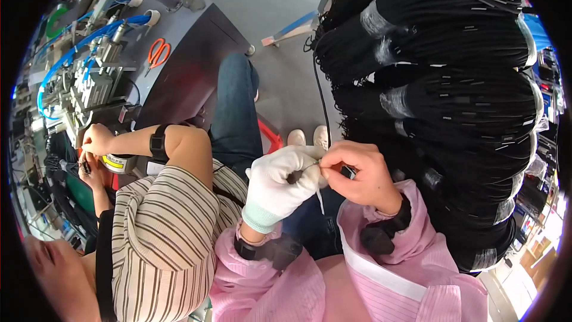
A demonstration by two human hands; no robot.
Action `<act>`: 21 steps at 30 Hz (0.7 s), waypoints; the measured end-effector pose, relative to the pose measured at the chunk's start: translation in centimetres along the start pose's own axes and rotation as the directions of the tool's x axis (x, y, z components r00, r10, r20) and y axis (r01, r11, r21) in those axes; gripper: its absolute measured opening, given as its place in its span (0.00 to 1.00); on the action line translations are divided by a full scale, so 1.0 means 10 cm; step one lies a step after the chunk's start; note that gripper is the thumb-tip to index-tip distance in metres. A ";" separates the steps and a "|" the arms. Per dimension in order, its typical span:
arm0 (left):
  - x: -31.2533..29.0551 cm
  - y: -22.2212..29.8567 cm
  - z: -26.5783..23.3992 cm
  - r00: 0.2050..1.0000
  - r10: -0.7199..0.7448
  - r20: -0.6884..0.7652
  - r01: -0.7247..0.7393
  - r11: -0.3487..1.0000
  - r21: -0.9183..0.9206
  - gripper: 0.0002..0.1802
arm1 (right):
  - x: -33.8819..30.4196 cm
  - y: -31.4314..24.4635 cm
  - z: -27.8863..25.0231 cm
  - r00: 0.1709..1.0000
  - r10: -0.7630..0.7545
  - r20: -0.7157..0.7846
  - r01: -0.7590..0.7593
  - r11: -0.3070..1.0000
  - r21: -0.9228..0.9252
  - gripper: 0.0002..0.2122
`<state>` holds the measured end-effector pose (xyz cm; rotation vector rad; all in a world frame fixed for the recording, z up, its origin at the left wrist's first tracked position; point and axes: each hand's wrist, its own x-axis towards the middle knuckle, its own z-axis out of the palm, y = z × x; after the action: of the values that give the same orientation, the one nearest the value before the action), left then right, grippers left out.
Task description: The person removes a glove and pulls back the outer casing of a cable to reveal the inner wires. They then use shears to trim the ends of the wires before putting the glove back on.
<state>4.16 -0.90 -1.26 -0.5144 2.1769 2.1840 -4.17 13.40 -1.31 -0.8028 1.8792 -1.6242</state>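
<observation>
My left hand, in a white knit glove with a pale green cuff, has its thumb and fingers closed in a pinch. Fingertip to fingertip with it is my right hand, bare and also pinching. Whatever small piece sits between the fingertips is mostly hidden and too small to name. A thin white strip hangs below the glove. From the black cable bundles on the right, a single black cable runs down to my right hand, where its course is lost behind the fingers.
Close on my left, a co-worker in a striped top handles something at a machine with blue tubes. Orange-handled scissors lie on the grey bench. Clear wrap binds the bundles. Part of a red stool shows beyond my hands.
</observation>
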 end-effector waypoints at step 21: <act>0.10 0.03 -0.06 0.930 0.358 0.080 -0.365 0.924 0.114 0.06 | -0.10 -0.14 -0.11 0.946 0.279 0.165 -0.322 0.758 0.567 0.02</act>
<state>3.25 -1.75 -1.15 -0.0416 2.5268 2.1586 -4.15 14.72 0.27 -0.2631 1.2409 -1.7843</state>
